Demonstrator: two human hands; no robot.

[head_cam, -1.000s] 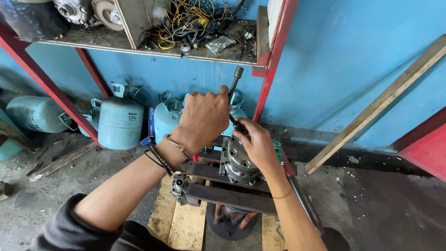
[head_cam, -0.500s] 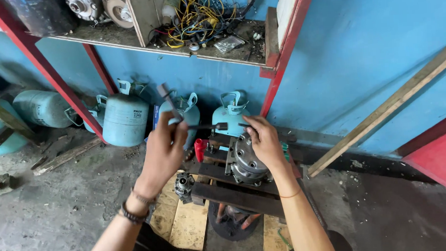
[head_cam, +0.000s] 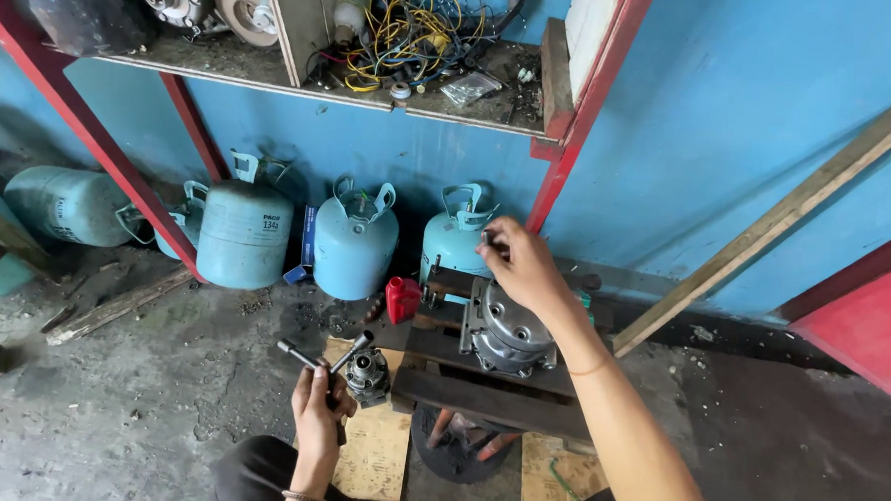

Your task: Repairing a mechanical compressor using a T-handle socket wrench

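My left hand (head_cam: 315,401) is low at the front, closed around a dark metal T-handle wrench (head_cam: 322,362) held just above a wooden board (head_cam: 374,454). A small grey metal part (head_cam: 367,375) sits on that board right beside the wrench. My right hand (head_cam: 519,264) rests on the top back edge of a round silver compressor body (head_cam: 507,330), fingers pinched at something small there. The compressor sits on a dark steel stand (head_cam: 472,390).
Several light blue gas cylinders (head_cam: 353,242) stand along the blue wall, with a red cap (head_cam: 403,298) near the stand. A red-framed shelf (head_cam: 397,67) holds tangled wires and parts. A long wooden plank (head_cam: 765,229) leans at the right. Scrap wood (head_cam: 108,309) lies on the left floor.
My left hand has dropped from beside the compressor down to the board, carrying the wrench. My right hand has shifted to the compressor's top back edge.
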